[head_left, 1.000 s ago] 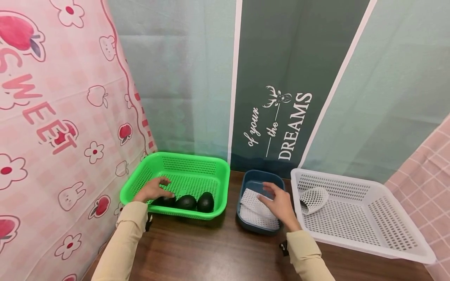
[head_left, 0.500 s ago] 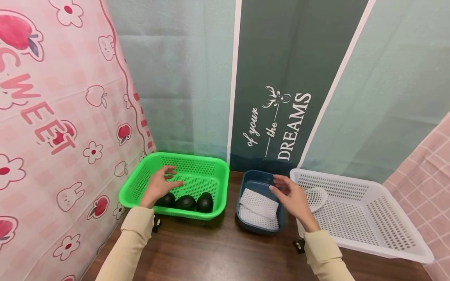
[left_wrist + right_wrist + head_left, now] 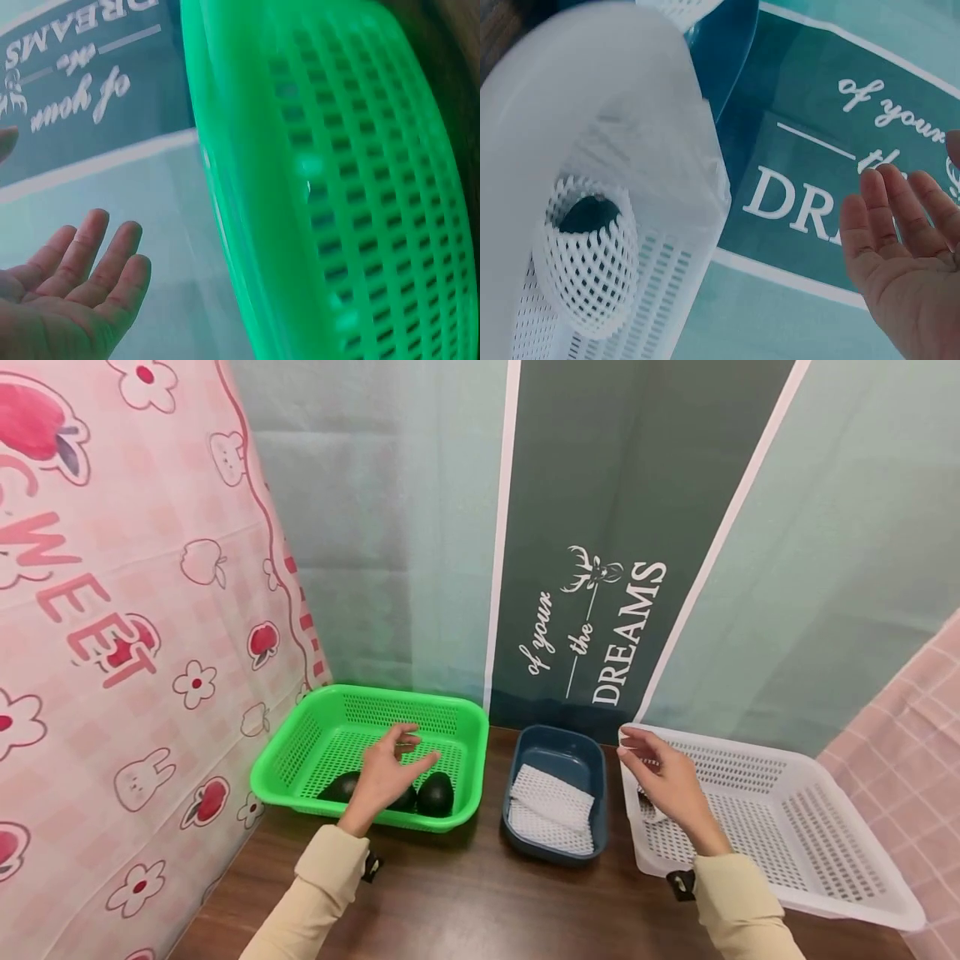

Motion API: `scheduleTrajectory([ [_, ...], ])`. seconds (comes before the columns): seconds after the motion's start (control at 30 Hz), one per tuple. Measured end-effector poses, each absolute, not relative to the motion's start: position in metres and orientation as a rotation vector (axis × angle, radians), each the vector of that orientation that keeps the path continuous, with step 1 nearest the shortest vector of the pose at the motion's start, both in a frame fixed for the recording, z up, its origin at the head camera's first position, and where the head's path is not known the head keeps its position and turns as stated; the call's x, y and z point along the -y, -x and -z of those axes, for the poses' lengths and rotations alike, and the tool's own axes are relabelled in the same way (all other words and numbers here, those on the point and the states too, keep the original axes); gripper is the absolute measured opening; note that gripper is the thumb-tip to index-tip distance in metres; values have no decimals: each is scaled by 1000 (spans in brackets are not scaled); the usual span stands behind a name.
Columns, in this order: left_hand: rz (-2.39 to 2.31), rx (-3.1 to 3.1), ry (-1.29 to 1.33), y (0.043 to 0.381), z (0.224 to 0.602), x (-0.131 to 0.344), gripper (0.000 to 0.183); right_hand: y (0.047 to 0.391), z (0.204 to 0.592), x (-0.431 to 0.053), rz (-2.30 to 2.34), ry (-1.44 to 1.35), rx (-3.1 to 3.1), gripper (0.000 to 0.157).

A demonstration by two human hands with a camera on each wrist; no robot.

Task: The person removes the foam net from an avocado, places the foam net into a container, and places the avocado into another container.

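My left hand (image 3: 384, 774) hovers over the front of the green basket (image 3: 467, 735), relaxed and holding nothing. Beneath it lie dark, smooth, avocado-like fruits (image 3: 435, 795); the middle one is partly covered by the hand. In the left wrist view, loosely spread fingers (image 3: 90, 262) show beside the basket wall. My right hand (image 3: 669, 781), also relaxed and holding nothing, is over the left end of the white basket (image 3: 757, 839). Below it a white foam net (image 3: 589, 277) encloses a dark thing (image 3: 589, 214), mostly hidden by the hand in the head view.
Between the baskets stands a dark blue bin (image 3: 551, 747) with several white foam nets (image 3: 551, 802) stacked inside. All three containers sit on a brown wooden table (image 3: 465, 893). A printed curtain (image 3: 585, 485) rises behind, with a pink cloth (image 3: 150, 610) along the left side.
Both hands have moved to the right: the left from the leftmost fruit to above the middle one, the right from above the blue bin to the white basket. The fruits and nets stay put.
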State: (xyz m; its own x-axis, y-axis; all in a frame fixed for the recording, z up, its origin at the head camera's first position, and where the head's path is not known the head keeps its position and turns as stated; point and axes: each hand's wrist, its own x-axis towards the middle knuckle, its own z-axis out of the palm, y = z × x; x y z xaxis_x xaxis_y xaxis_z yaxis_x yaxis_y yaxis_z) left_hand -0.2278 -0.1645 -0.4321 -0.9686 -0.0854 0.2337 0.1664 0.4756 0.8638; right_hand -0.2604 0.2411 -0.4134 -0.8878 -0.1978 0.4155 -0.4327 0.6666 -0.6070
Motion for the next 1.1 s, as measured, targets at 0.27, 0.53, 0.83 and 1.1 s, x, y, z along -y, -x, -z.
scheduleTrajectory([
  [0.27, 1591, 2420, 165, 218, 435, 130, 50, 261, 405, -265, -999, -539, 2639, 37],
  [0.53, 1734, 2371, 267, 205, 437, 105, 51, 267, 391, -291, -951, -583, 2668, 34],
  [0.83, 1935, 2270, 354, 193, 441, 74, 50, 280, 386, -320, -1053, -621, 2688, 39],
  [1.1, 2162, 2173, 363, 177, 439, 39, 47, 290, 392, -338, -1157, -502, 2760, 46],
])
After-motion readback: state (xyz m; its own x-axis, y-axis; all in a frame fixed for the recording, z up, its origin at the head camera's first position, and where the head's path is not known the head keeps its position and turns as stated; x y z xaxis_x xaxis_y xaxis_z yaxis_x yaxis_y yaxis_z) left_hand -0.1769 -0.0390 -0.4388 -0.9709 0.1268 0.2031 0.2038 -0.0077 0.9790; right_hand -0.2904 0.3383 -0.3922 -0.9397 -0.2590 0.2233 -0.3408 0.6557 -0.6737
